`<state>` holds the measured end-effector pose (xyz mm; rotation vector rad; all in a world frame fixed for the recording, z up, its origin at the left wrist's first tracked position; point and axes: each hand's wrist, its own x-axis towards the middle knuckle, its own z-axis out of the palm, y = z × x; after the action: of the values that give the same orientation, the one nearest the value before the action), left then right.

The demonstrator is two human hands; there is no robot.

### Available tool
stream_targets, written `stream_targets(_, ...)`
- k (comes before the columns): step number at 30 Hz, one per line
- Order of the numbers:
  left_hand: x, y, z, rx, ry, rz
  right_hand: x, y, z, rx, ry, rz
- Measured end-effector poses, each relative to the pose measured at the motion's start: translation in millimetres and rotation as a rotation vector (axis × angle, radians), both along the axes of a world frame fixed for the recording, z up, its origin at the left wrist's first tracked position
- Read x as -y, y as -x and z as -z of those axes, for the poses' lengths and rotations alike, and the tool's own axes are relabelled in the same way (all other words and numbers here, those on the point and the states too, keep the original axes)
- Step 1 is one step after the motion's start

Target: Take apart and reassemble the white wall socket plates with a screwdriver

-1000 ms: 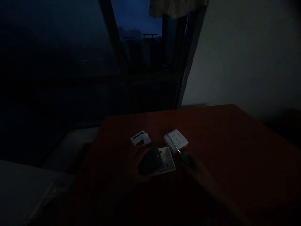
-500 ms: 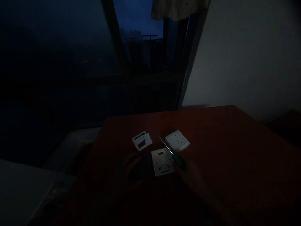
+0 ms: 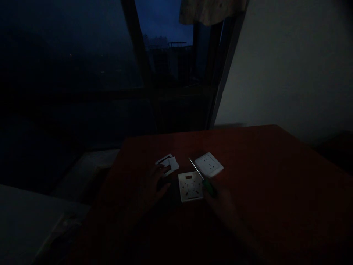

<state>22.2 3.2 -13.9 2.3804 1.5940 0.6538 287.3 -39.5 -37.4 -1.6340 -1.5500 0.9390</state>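
Observation:
My right hand is closed around the green handle of a screwdriver, its metal shaft pointing up and to the left. Under that hand's fingertips lies the right edge of a white square mounting box with slots and holes. My left hand is spread, thumb apart from the fingers, and its fingertips reach the near left side of a white frame. A small white plate lies across that frame's right side. Beyond the screwdriver rests a white socket panel, its slotted face up.
Everything lies on a reddish-brown table in very dim light. A dark window stands behind it, with a pale curtain hanging at the top. To the right rises a plain wall.
My left hand has moved up and forward to the white frame, and its fingers have spread. My right hand still holds the screwdriver in nearly the same place.

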Motion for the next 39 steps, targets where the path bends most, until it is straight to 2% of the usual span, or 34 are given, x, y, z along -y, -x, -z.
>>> stream_targets(5, -26, 7, -1.9, -0.032, 0.034, -0.038, 0, 0, 3.1, -0.01, -0.023, -0.018)
stream_targets(10, -39, 4, -14.5, -0.011, 0.11, -0.085, 2, 0, 7.5, 0.001, -0.058, -0.022)
stream_targets(15, -18, -19, -15.6, 0.031, 0.147, 0.128, 3, 2, 4.5, -0.018, -0.071, 0.005)
stream_targets(18, -1, -38, -11.2, 0.006, 0.209, 0.214, 3, 2, 2.6, -0.006, -0.076, -0.009)
stream_targets(22, 11, -57, -9.3, -0.024, 0.189, 0.324, 3, 2, 3.9, -0.013, -0.091, -0.012)
stream_targets(31, 13, -66, -4.1, -0.04, 0.12, 0.305, 3, -2, 12.9, -0.058, -0.083, -0.007)
stream_targets(39, 15, -69, -7.4, 0.007, 0.135, 0.255, 6, -8, 11.8, -0.176, -0.061, 0.1)
